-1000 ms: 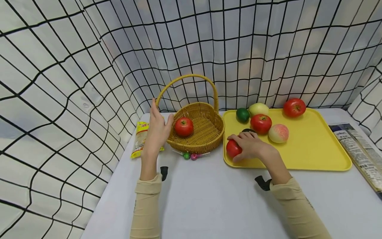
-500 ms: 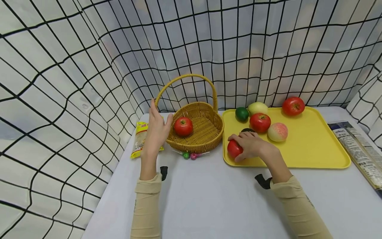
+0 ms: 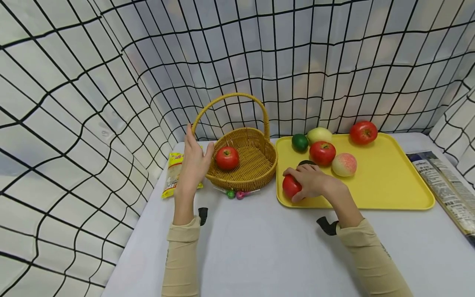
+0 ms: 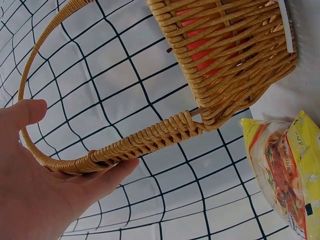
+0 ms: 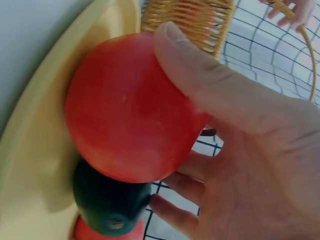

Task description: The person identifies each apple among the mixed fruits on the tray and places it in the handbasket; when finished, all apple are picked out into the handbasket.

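Observation:
My right hand (image 3: 313, 180) grips a red tomato (image 3: 291, 187) at the near left corner of the yellow tray (image 3: 389, 177). In the right wrist view, the thumb lies over the tomato (image 5: 130, 110) and the other fingers reach behind it; a dark green fruit (image 5: 110, 200) sits right beside. My left hand (image 3: 196, 161) rests with straight fingers against the handle (image 3: 237, 95) of a wicker basket (image 3: 256, 181), thumb apart. The left wrist view has those fingers behind the handle (image 4: 140, 140). Another tomato (image 3: 227, 158) lies inside the basket.
A yellow snack bag (image 3: 172, 175) lies left of the basket, two lollipops (image 3: 235, 194) in front. On the tray are more tomatoes (image 3: 322, 153), a peach (image 3: 344, 164), a pale green fruit (image 3: 319, 135) and a green fruit (image 3: 299, 142). Newspaper (image 3: 441, 185) lies right; black netting (image 3: 259, 53) stands behind.
The tomato under my right hand has shifted slightly to the right on the tray. My left hand stays at the basket handle. The head view has tilted a little.

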Available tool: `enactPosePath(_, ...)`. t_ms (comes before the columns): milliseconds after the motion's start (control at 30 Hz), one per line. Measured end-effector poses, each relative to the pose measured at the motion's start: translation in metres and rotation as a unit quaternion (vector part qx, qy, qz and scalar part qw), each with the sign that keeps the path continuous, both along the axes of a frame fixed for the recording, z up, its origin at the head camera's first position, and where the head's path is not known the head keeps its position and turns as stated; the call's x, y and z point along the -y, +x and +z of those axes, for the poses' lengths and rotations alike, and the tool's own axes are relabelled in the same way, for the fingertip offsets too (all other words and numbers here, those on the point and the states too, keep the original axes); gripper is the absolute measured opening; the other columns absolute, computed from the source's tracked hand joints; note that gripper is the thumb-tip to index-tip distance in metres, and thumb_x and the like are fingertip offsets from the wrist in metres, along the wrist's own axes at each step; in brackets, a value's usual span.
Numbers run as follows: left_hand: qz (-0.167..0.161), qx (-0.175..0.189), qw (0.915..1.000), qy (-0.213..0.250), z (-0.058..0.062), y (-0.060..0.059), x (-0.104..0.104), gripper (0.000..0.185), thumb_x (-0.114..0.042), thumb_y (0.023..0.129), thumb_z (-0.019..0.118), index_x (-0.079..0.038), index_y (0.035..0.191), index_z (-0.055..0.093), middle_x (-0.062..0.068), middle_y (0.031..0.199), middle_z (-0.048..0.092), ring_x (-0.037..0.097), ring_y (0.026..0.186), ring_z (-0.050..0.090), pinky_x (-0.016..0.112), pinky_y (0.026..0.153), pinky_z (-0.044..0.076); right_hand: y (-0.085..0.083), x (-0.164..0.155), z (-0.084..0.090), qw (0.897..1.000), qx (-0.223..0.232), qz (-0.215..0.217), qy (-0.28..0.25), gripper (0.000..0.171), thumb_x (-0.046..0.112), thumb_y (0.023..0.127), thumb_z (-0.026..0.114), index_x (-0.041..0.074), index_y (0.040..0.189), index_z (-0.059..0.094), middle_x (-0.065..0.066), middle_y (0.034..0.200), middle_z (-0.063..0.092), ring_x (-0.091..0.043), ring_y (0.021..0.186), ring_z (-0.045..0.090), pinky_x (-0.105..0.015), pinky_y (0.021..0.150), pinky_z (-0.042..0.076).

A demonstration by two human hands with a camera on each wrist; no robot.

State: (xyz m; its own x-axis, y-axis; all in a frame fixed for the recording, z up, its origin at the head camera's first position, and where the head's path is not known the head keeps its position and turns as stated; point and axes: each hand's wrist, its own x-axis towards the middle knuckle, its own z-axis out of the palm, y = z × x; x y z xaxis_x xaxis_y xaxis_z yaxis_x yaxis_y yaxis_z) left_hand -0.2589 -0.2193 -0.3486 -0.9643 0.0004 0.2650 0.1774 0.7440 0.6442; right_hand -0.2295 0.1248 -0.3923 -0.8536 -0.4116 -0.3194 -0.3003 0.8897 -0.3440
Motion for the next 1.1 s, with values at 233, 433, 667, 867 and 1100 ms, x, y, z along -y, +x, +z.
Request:
enactPosePath(233,0.000,-0.003,1.0000,-0.001,0.000,0.000,0.000,0.089,-0.046,0.107,0.046,-0.028,0.162,-0.022,0.012,0.174,-0.004,0.035,0.162,0.010,0.058,0.129,0.022,0.004,-0.005,0.007,0.999,0.015,-0.001,-0.051,0.078,0.038,0.084,0.082,0.024,0.150,0.043,-0.018,0.140,0.051,-0.041,0.131,0.046,-0.060,0.102,0.051)
enactPosePath(433,-0.003,-0.003,1.0000,-0.003,0.000,0.001,0.000,0.089,-0.048,0.107,0.045,-0.027,0.163,-0.021,0.012,0.174,-0.003,0.034,0.162,0.010,0.057,0.129,0.022,0.010,-0.015,0.019,0.996,0.005,-0.015,-0.089,0.077,0.035,0.084,0.083,0.024,0.149,0.043,-0.017,0.140,0.052,-0.038,0.128,0.050,-0.058,0.097,0.056)
enactPosePath(667,-0.001,0.001,1.0000,-0.002,-0.001,0.002,0.001,0.089,-0.049,0.107,0.044,-0.028,0.162,-0.022,0.013,0.174,-0.004,0.035,0.162,0.010,0.058,0.129,0.022,0.017,-0.029,0.034,0.992,-0.021,-0.034,-0.116,0.078,0.037,0.086,0.081,0.021,0.151,0.041,-0.021,0.145,0.046,-0.041,0.130,0.050,-0.062,0.100,0.053)
enactPosePath(867,-0.001,0.003,1.0000,0.002,-0.002,0.002,0.000,0.089,-0.050,0.106,0.044,-0.027,0.163,-0.021,0.013,0.174,-0.003,0.036,0.161,0.011,0.058,0.128,0.022,0.023,-0.046,0.049,0.990,-0.048,-0.057,-0.118,0.080,0.046,0.088,0.079,0.023,0.153,0.037,-0.022,0.152,0.040,-0.042,0.131,0.050,-0.066,0.101,0.050)
enactPosePath(1100,-0.003,-0.005,1.0000,0.001,-0.001,0.001,0.001,0.089,-0.047,0.107,0.045,-0.026,0.163,-0.021,0.014,0.174,-0.002,0.036,0.161,0.011,0.058,0.128,0.023,0.032,-0.058,0.062,0.983,-0.077,-0.074,-0.151,0.078,0.040,0.090,0.077,0.020,0.153,0.036,-0.022,0.146,0.041,-0.039,0.130,0.047,-0.063,0.100,0.052)
